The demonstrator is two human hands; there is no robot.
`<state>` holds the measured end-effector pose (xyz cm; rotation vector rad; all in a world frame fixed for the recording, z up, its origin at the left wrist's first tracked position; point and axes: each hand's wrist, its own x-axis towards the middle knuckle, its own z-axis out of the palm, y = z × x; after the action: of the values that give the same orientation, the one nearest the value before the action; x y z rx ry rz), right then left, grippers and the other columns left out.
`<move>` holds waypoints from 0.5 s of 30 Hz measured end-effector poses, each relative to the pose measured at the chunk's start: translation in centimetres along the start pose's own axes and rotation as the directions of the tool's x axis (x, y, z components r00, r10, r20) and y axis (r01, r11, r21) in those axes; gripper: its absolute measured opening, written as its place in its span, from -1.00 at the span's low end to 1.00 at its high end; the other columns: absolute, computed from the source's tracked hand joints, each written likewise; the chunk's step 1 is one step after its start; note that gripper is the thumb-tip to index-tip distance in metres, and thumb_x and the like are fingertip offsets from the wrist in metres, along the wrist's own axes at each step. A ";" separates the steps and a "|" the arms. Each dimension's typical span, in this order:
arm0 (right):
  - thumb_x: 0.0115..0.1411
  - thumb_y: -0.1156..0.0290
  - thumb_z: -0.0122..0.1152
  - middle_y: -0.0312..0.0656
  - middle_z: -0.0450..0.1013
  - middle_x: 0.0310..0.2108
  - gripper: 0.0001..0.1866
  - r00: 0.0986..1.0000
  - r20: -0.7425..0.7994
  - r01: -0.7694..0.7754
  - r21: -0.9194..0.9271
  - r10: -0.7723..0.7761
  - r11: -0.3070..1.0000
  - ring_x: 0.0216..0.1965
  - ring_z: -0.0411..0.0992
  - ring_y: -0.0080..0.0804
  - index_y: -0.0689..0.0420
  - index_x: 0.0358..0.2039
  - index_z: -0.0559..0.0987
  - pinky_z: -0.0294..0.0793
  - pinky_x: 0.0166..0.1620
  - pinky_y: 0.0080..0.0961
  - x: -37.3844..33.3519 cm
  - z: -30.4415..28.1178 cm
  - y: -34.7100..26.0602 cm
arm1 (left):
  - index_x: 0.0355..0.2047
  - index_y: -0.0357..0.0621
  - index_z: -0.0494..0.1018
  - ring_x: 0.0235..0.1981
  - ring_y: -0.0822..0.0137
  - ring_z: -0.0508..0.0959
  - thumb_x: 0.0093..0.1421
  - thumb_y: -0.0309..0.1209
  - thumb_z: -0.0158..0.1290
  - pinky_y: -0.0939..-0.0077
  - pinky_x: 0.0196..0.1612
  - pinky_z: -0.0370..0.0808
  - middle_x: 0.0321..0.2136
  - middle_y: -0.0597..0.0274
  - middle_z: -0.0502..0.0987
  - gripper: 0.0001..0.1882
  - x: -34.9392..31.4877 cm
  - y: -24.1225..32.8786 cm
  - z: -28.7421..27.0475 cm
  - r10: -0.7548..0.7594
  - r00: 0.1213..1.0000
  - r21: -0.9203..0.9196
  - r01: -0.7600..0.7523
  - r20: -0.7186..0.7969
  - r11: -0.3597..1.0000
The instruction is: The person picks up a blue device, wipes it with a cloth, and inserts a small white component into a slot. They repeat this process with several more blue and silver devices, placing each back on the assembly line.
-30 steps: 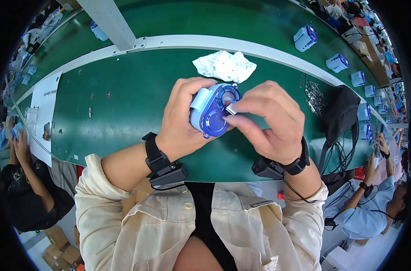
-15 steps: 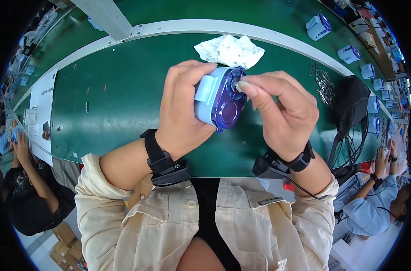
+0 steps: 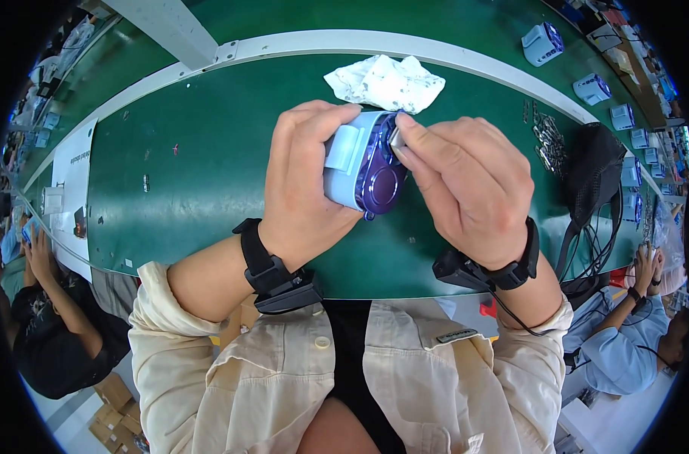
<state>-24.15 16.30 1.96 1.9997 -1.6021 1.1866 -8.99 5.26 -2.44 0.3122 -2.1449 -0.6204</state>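
My left hand [image 3: 303, 170] is wrapped around a light-blue plastic housing [image 3: 348, 151] with a glossy dark purple-blue face, holding it tilted above the table. That face points to the right and has a round raised ring in its lower part. My right hand [image 3: 473, 181] pinches a small silvery metal piece [image 3: 395, 138] between thumb and forefinger, right at the upper opening of the purple face. The fingertips cover most of that opening, so how deep the piece sits is hidden. A crumpled white spotted cloth or paper [image 3: 386, 82] lies just beyond the housing.
The green table [image 3: 193, 204] has a white rail [image 3: 322, 44] across its far side. Right of my hand lie a pile of small metal parts [image 3: 549, 140] and a black bag-like item [image 3: 590, 166] with cables. Similar blue housings [image 3: 543, 44] line the far right. Co-workers sit on both sides.
My right hand has turned and its fingertips have closed in on the upper opening with the metal piece. The left hand and housing have hardly moved.
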 end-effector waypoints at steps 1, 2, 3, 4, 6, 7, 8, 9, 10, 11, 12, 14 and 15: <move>-0.12 0.66 0.38 -0.12 0.47 -0.52 -0.67 1.000 0.001 0.017 -0.015 -0.017 1.000 -0.57 0.41 -0.29 0.32 -0.26 0.62 0.38 -0.50 -0.48 -0.1 0.0 0.1 | 0.01 -0.14 0.34 -0.08 0.13 0.46 -0.18 -0.44 0.42 0.37 -0.05 0.43 -0.10 0.07 0.40 -0.28 0.0 0.0 0.0 -0.003 1.000 0.006 0.003 0.005 1.000; -0.12 0.66 0.38 -0.12 0.47 -0.52 -0.67 1.000 -0.001 0.010 -0.016 -0.010 1.000 -0.57 0.41 -0.29 0.32 -0.26 0.62 0.38 -0.50 -0.48 -0.2 0.1 0.3 | 0.01 -0.14 0.34 -0.09 0.13 0.46 -0.17 -0.44 0.41 0.38 -0.06 0.43 -0.10 0.07 0.40 -0.29 0.0 0.0 0.0 -0.005 1.000 0.012 0.005 0.011 1.000; -0.14 0.63 0.39 -0.15 0.46 -0.53 -0.67 0.999 -0.009 0.040 -0.024 -0.040 0.999 -0.56 0.43 -0.31 0.31 -0.27 0.62 0.38 -0.51 -0.48 -0.2 0.2 0.6 | 0.01 -0.14 0.34 -0.09 0.13 0.46 -0.17 -0.44 0.41 0.38 -0.06 0.43 -0.10 0.07 0.40 -0.29 0.0 0.0 0.0 -0.004 1.000 0.010 0.004 0.017 1.000; -0.15 0.59 0.41 -0.18 0.45 -0.53 -0.67 0.997 -0.017 0.070 -0.032 -0.070 0.997 -0.56 0.44 -0.33 0.30 -0.28 0.61 0.38 -0.51 -0.47 -0.2 0.3 0.8 | 0.01 -0.14 0.34 -0.09 0.13 0.46 -0.17 -0.44 0.40 0.38 -0.06 0.43 -0.10 0.07 0.40 -0.30 0.1 0.1 0.0 -0.008 1.000 0.007 0.008 0.026 1.000; -0.17 0.55 0.43 -0.21 0.44 -0.54 -0.66 0.995 -0.028 0.094 -0.041 -0.095 0.995 -0.55 0.45 -0.35 0.29 -0.30 0.60 0.37 -0.52 -0.47 -0.4 0.4 0.9 | 0.02 -0.14 0.34 -0.11 0.14 0.46 -0.15 -0.45 0.38 0.39 -0.06 0.43 -0.11 0.07 0.41 -0.31 0.1 0.2 0.0 -0.015 0.999 0.002 0.015 0.044 1.000; -0.16 0.55 0.42 -0.22 0.44 -0.53 -0.66 0.995 -0.020 0.093 -0.039 -0.094 0.995 -0.55 0.45 -0.35 0.29 -0.30 0.60 0.38 -0.51 -0.47 -0.4 0.4 0.9 | 0.02 -0.14 0.34 -0.11 0.14 0.46 -0.15 -0.45 0.38 0.39 -0.06 0.43 -0.11 0.07 0.41 -0.31 0.0 0.2 0.0 -0.014 0.999 0.002 0.014 0.050 1.000; -0.16 0.56 0.41 -0.22 0.44 -0.53 -0.67 0.996 -0.012 0.093 -0.035 -0.094 0.995 -0.54 0.45 -0.35 0.29 -0.30 0.60 0.38 -0.50 -0.47 -0.4 0.3 0.9 | 0.02 -0.14 0.33 -0.09 0.11 0.45 -0.18 -0.48 0.38 0.35 -0.07 0.43 -0.12 0.08 0.41 -0.30 0.0 0.2 0.0 -0.029 0.998 -0.005 0.029 0.052 1.000; -0.15 0.56 0.40 -0.23 0.43 -0.53 -0.68 0.996 -0.004 0.094 -0.031 -0.094 0.995 -0.54 0.45 -0.36 0.29 -0.30 0.60 0.39 -0.49 -0.47 -0.4 0.3 0.9 | 0.02 -0.14 0.32 -0.08 0.08 0.43 -0.21 -0.51 0.37 0.32 -0.08 0.44 -0.13 0.08 0.41 -0.28 -0.1 0.2 0.0 -0.043 0.998 -0.011 0.044 0.055 0.999; -0.15 0.56 0.40 -0.23 0.43 -0.53 -0.68 0.996 -0.006 0.092 -0.030 -0.092 0.995 -0.54 0.45 -0.36 0.29 -0.30 0.60 0.39 -0.49 -0.47 -0.4 0.3 0.6 | 0.02 -0.13 0.32 -0.07 0.05 0.42 -0.23 -0.54 0.36 0.29 -0.08 0.44 -0.14 0.09 0.40 -0.26 -0.1 0.2 0.0 -0.057 0.997 -0.017 0.058 0.057 0.998; -0.13 0.57 0.37 -0.21 0.44 -0.52 -0.67 0.998 0.043 0.045 -0.064 -0.043 0.997 -0.54 0.44 -0.33 0.30 -0.27 0.60 0.39 -0.48 -0.47 -0.4 0.3 0.1 | 0.02 -0.13 0.32 -0.07 0.05 0.42 -0.23 -0.54 0.36 0.29 -0.08 0.44 -0.14 0.09 0.40 -0.26 -0.1 0.1 0.1 -0.057 0.997 -0.015 0.058 0.059 0.998; -0.10 0.58 0.35 -0.19 0.44 -0.51 -0.67 0.996 0.090 0.002 -0.100 0.008 0.995 -0.54 0.43 -0.30 0.31 -0.24 0.60 0.40 -0.47 -0.46 -0.5 0.2 -0.5 | 0.02 -0.13 0.32 -0.07 0.04 0.42 -0.24 -0.55 0.36 0.29 -0.08 0.44 -0.14 0.08 0.40 -0.26 -0.2 0.0 0.1 -0.070 0.995 -0.002 0.070 0.066 0.998; -0.07 0.59 0.33 -0.16 0.44 -0.50 -0.67 0.989 0.133 -0.043 -0.144 0.062 0.989 -0.55 0.42 -0.27 0.32 -0.21 0.60 0.41 -0.45 -0.45 -0.6 0.2 -1.4 | 0.02 -0.13 0.32 -0.07 0.03 0.42 -0.24 -0.55 0.35 0.28 -0.08 0.44 -0.13 0.07 0.40 -0.25 -0.3 0.0 0.3 -0.093 0.992 0.019 0.092 0.080 0.996; -0.03 0.57 0.31 -0.17 0.45 -0.48 -0.68 0.980 0.155 -0.095 -0.178 0.123 0.979 -0.52 0.43 -0.31 0.31 -0.19 0.60 0.41 -0.43 -0.47 -0.7 0.4 -1.8 | 0.02 -0.13 0.32 -0.07 0.03 0.42 -0.24 -0.55 0.35 0.28 -0.08 0.44 -0.13 0.07 0.40 -0.25 -0.2 0.0 0.2 -0.088 0.993 0.018 0.087 0.082 0.996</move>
<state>-22.38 17.09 1.60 1.9665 -1.8485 0.9046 -9.07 5.40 -2.71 0.3967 -2.2247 -0.6792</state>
